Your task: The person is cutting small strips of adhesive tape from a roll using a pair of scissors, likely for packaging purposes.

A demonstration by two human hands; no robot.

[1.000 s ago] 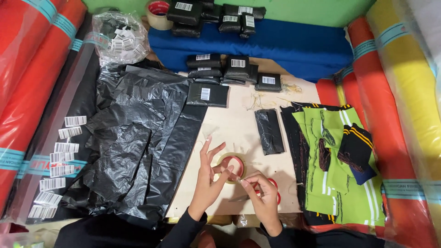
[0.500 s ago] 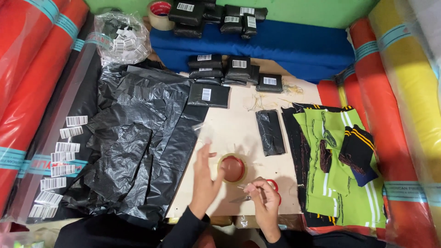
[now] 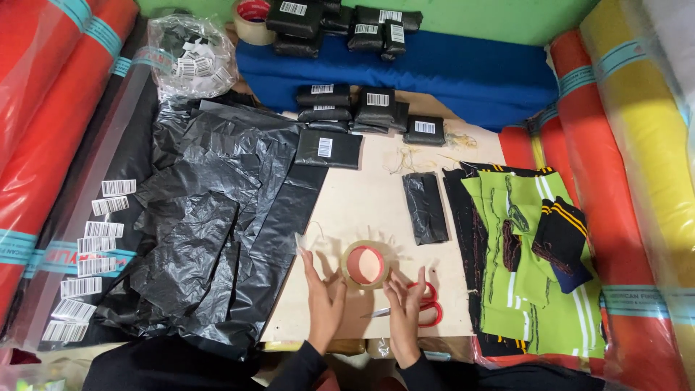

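Observation:
A roll of clear tape (image 3: 365, 264) with a red core lies flat on the pale tabletop (image 3: 362, 199), between my two hands. My left hand (image 3: 323, 295) is just left of the roll, fingers stretched forward, with a short strip of clear tape (image 3: 302, 240) stuck at its fingertips. My right hand (image 3: 405, 308) is just right of the roll with its fingers spread. It rests over red-handled scissors (image 3: 428, 308) that lie on the table, and does not grip them. A folded black bag packet (image 3: 425, 208) lies beyond the roll.
Loose black plastic bags (image 3: 210, 217) cover the left side, with barcode stickers (image 3: 90, 250) beside them. Several labelled black packets (image 3: 355, 116) sit at the back near a blue cloth (image 3: 463, 72). Green and black garments (image 3: 521, 253) are stacked on the right. Fabric rolls (image 3: 43, 123) flank both sides.
Both hands were pulling tape off the roll, then the right hand brought the scissors to it. Now the scissors lie on the table and the left hand carries a cut strip.

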